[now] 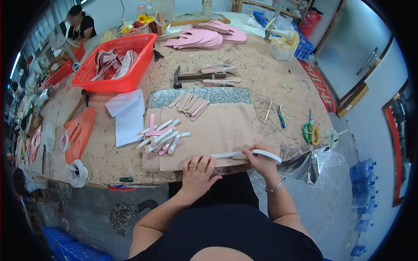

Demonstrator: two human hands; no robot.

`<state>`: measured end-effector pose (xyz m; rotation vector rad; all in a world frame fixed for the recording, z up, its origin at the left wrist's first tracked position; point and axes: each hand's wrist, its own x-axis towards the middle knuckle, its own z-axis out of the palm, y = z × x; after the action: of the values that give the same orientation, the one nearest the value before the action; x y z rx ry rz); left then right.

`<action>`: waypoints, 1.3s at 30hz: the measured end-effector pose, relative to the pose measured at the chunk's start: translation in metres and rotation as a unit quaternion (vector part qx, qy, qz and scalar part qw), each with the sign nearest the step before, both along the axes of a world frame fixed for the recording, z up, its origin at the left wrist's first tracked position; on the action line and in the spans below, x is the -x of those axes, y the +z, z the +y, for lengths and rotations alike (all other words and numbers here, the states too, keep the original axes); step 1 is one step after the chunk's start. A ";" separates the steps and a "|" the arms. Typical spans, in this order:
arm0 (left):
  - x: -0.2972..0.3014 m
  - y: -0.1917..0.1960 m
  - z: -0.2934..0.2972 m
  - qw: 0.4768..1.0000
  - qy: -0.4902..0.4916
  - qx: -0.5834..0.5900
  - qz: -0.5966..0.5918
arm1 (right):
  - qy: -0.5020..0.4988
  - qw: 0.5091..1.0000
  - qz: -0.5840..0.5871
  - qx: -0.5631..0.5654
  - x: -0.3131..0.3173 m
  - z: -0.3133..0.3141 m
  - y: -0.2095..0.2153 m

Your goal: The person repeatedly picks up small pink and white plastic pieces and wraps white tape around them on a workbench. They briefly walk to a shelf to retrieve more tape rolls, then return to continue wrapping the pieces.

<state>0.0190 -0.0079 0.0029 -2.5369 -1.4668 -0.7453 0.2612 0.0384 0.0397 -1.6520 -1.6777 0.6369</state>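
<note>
My right hand (264, 166) grips a roll of white double-sided-looking tape (269, 154) at the front of the work mat (204, 130). From the roll a length of tape stretches left to my left hand (198, 174). My left fingers lie apart on the mat's front edge, fingertips by the tape's end, thumb held away; whether a small piece lies beneath them is hidden. Beyond that hand sits a pile of strips with white tape on them (163, 137), some pink. Farther back rests a row of bare beige and pink strips (189, 105).
A hammer (196, 76) and bundled strips (220, 67) lie behind a stone slab (200, 96). Scissors (311, 130) and a blue cutter (281, 118) are at right. White paper (129, 122), another tape roll (77, 173) and a red basket (115, 61) stand left. A person (80, 26) sits far left.
</note>
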 end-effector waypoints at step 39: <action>0.069 0.028 0.065 0.847 0.149 0.076 -0.505 | 0.360 0.850 -0.030 -0.383 0.042 -0.047 0.022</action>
<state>-0.0503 0.0576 0.0309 -1.9040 -2.1482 -2.1540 0.2196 -0.0082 0.0618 -0.4568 -2.2027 0.1644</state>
